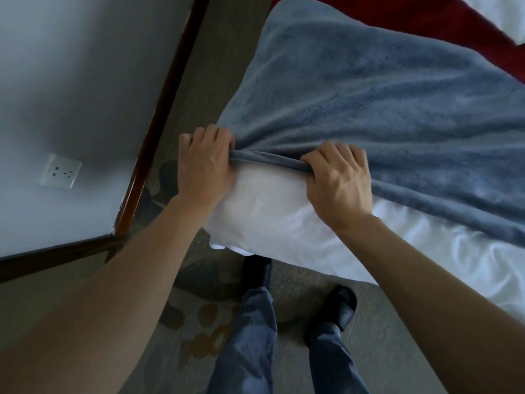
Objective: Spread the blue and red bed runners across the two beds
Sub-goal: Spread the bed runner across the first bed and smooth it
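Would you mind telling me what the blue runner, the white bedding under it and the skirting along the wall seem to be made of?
Blue runner: seemingly plush fleece or terry, given its matte, fuzzy nap and soft bunching where both hands grip it. White bedding: smooth woven fabric, perhaps cotton, with a slight sheen and fine creases. Skirting: apparently dark, reddish-brown varnished wood, showing a glossy highlight.

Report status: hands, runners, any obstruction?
Left hand and right hand grip bunched edge of fluffy blue bed runner at white bed corner. Red runner beyond. Nothing obstructing.
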